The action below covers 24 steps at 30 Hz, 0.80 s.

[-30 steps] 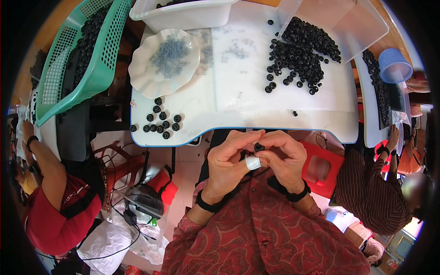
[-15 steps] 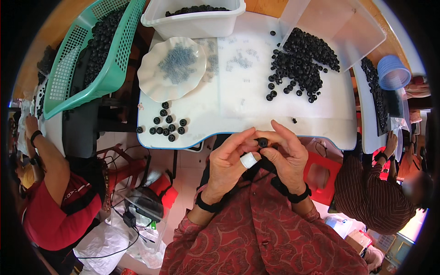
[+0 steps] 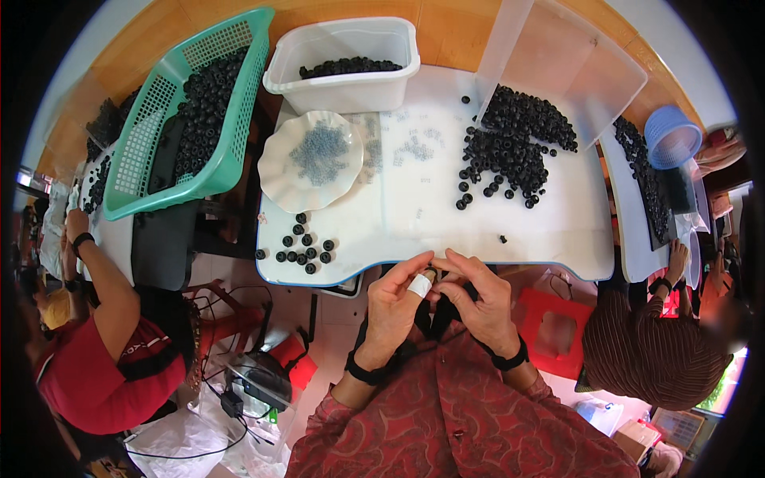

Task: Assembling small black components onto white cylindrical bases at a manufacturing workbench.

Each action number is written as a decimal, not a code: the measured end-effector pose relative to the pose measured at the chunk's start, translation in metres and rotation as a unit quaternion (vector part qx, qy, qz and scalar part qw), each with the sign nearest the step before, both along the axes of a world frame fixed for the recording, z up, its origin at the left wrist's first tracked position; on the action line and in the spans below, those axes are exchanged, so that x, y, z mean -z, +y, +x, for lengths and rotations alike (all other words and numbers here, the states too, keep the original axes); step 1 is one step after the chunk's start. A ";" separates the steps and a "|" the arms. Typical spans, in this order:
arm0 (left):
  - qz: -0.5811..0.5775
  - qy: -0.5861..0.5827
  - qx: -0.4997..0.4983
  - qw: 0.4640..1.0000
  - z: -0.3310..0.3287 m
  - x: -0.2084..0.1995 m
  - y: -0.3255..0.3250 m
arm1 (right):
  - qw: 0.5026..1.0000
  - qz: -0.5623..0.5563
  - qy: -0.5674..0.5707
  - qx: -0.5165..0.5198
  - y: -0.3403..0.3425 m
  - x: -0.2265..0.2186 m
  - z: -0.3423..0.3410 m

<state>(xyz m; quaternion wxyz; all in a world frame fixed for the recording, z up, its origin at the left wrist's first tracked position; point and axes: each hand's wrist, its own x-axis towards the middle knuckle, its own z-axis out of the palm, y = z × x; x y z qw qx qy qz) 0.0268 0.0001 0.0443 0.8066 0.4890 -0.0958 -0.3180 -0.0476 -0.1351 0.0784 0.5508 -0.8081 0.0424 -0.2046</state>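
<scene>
My left hand (image 3: 386, 309) and right hand (image 3: 488, 312) meet just off the table's front edge, fingertips pinched together. A white wrap (image 3: 419, 286) covers my left thumb. Between the fingertips is a small black round part, now almost wholly hidden by the fingers. Ahead on the white table (image 3: 446, 231) lies one small dark piece (image 3: 503, 239). Several loose black round parts (image 3: 301, 257) sit left of my hands, and a large heap of them (image 3: 510, 155) spreads at the right. A wavy-rimmed white plate (image 3: 275, 179) holds many tiny clear pieces.
Behind the plate stands a white tub (image 3: 343, 97) of black parts. A green basket (image 3: 239, 147) is at the far left. A clear plastic bin (image 3: 598, 60) lies tipped behind the heap. People work on the left (image 3: 107, 350) and right (image 3: 653, 342). A red stool (image 3: 550, 350) stands beside me.
The view has tilted, so the table appears lower. The round part, facing up between both hands before, is now mostly covered as my fingers have closed in around it.
</scene>
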 end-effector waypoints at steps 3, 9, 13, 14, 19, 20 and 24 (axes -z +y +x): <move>0.003 0.038 0.002 0.999 0.005 0.000 -0.001 | 0.998 0.002 0.020 0.061 -0.005 0.006 -0.003; -0.044 0.159 -0.052 0.985 0.037 -0.011 -0.008 | 0.995 0.045 0.040 0.081 -0.010 0.014 -0.008; -0.068 0.109 -0.059 0.990 0.086 -0.026 -0.026 | 0.994 0.069 0.046 0.074 -0.013 0.024 -0.013; -0.083 0.091 -0.060 0.991 0.104 -0.034 -0.035 | 0.993 0.073 0.048 0.074 -0.012 0.024 -0.014; -0.187 -0.069 -0.070 0.978 0.190 -0.102 -0.079 | 0.991 0.098 0.051 0.077 -0.012 0.025 -0.019; -0.175 -0.060 -0.103 0.977 0.202 -0.106 -0.078 | 0.992 0.097 0.044 0.074 -0.011 0.026 -0.019; -0.112 -0.048 -0.102 0.987 0.192 -0.082 -0.079 | 0.989 0.084 0.051 0.110 -0.023 0.034 -0.022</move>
